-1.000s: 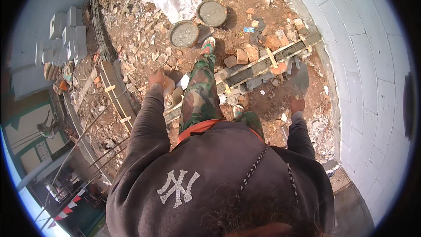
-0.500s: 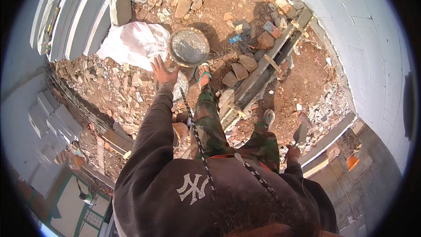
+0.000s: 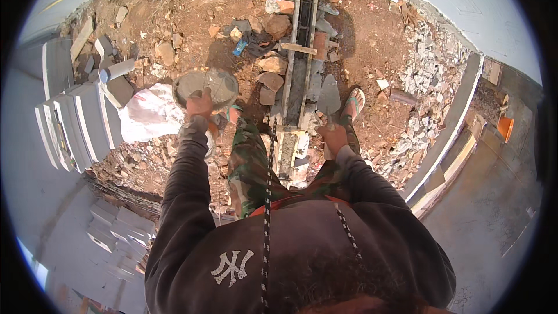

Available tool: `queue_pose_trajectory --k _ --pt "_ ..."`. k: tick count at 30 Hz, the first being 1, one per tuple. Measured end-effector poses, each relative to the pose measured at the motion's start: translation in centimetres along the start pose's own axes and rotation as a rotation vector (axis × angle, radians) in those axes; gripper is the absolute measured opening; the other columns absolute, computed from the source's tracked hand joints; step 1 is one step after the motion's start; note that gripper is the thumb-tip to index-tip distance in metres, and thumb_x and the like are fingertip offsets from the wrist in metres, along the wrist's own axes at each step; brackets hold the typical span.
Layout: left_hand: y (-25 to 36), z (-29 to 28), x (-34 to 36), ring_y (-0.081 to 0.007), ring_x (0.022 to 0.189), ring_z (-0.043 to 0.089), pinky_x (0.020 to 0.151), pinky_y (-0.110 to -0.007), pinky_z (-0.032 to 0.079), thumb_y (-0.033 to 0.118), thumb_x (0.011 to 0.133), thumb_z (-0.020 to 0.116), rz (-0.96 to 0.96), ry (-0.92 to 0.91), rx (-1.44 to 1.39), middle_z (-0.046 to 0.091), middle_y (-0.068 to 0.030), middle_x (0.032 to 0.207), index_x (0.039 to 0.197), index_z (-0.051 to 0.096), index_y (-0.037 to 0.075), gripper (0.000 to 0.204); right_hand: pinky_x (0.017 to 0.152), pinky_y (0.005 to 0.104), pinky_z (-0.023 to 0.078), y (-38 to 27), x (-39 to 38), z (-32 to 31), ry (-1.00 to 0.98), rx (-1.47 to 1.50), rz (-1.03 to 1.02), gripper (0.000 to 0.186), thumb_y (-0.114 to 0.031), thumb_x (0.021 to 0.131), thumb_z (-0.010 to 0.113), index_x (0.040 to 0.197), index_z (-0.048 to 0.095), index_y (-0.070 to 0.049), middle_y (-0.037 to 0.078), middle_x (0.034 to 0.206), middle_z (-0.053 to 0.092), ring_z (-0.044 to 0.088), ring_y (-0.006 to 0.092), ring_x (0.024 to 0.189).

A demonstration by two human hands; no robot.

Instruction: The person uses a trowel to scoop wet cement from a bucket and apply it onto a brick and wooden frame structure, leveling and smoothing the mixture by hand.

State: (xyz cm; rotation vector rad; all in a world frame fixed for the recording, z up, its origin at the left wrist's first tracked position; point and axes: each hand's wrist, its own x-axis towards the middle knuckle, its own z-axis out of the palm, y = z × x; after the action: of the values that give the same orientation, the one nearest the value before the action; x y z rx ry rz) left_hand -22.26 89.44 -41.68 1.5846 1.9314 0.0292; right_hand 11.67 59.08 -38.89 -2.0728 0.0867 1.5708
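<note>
My left hand (image 3: 199, 104) is closed over the near rim of a round bucket (image 3: 233, 96) filled with grey mortar (image 3: 200, 82), at the left of my left foot. In my right hand (image 3: 334, 138) is the handle of a trowel; its broad grey blade (image 3: 329, 94) points away from me, just right of the timber form. Between my legs a long, narrow form of wooden boards (image 3: 286, 100) runs away from me, with cross battens (image 3: 299, 48) over it and grey wet-looking material inside. Part of a second round container (image 3: 210, 144) shows beneath my left forearm.
A white sack (image 3: 148, 117) lies left of the bucket, beside stacked pale blocks (image 3: 87, 122) and a white cylinder (image 3: 117, 70). Stones (image 3: 272, 64) flank the form. Rubble (image 3: 421, 93) and a low wall edge (image 3: 450, 134) lie to the right.
The view has turned, so the form now runs straight ahead. My left hand, spread before, has closed on the bucket's rim. My right hand has brought the trowel in beside the form.
</note>
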Motion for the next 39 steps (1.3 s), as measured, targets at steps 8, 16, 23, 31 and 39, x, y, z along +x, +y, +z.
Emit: queue_pose_trajectory --k 8,16,23,31,39 --pt "29.3 1.7 -19.6 -0.0093 0.062 0.043 0.055 -0.036 0.036 0.026 0.094 0.068 -0.016 -0.137 -0.419 0.051 -0.0009 0.06 0.071 0.062 -0.003 0.037 0.079 0.0476 0.061 -7.9 1.4 -16.3 -0.289 0.538 0.01 0.045 -0.024 0.092 0.075 0.132 0.061 -0.008 0.007 0.118 0.065 0.065 0.0226 0.101" --pt "46.0 12.4 -19.3 -0.0132 0.058 0.047 0.055 -0.04 0.038 0.025 0.099 0.063 0.188 -0.431 -0.589 0.052 -0.0061 0.06 0.074 0.059 -0.003 0.037 0.065 0.0365 0.056 -17.3 3.5 -25.4 0.203 0.553 -0.118 0.042 -0.011 0.088 0.075 0.125 0.06 -0.001 0.006 0.097 0.066 0.065 0.0202 0.08" --pt "47.9 28.1 -1.6 -0.0475 0.078 0.065 0.071 -0.054 0.049 0.025 0.1 0.058 0.368 -0.547 -0.45 0.063 -0.0292 0.08 0.089 0.065 -0.003 0.031 0.061 0.0399 0.058 -22.4 27.1 -24.0 0.232 0.613 -0.082 0.037 -0.004 0.082 0.07 0.118 0.059 -0.005 0.007 0.097 0.064 0.065 0.0213 0.08" --pt "41.7 40.7 16.0 -0.05 0.091 0.065 0.079 -0.055 0.05 0.024 0.102 0.054 0.379 -0.501 -0.442 0.069 -0.0286 0.094 0.1 0.07 -0.001 0.03 0.062 0.036 0.055 -24.4 46.8 -14.3 0.166 0.486 -0.102 0.028 -0.011 0.081 0.074 0.107 0.064 -0.004 0.004 0.088 0.062 0.061 0.0189 0.076" --pt "37.3 41.7 22.8 -0.0214 0.066 0.058 0.064 -0.04 0.046 0.023 0.106 0.051 0.284 -0.53 -0.552 0.062 -0.0127 0.074 0.112 0.071 0.001 0.03 0.065 0.0328 0.046 -26.2 50.3 -7.4 0.402 0.296 -0.321 0.023 -0.009 0.079 0.074 0.099 0.066 0.001 0.003 0.083 0.063 0.056 0.0155 0.071"
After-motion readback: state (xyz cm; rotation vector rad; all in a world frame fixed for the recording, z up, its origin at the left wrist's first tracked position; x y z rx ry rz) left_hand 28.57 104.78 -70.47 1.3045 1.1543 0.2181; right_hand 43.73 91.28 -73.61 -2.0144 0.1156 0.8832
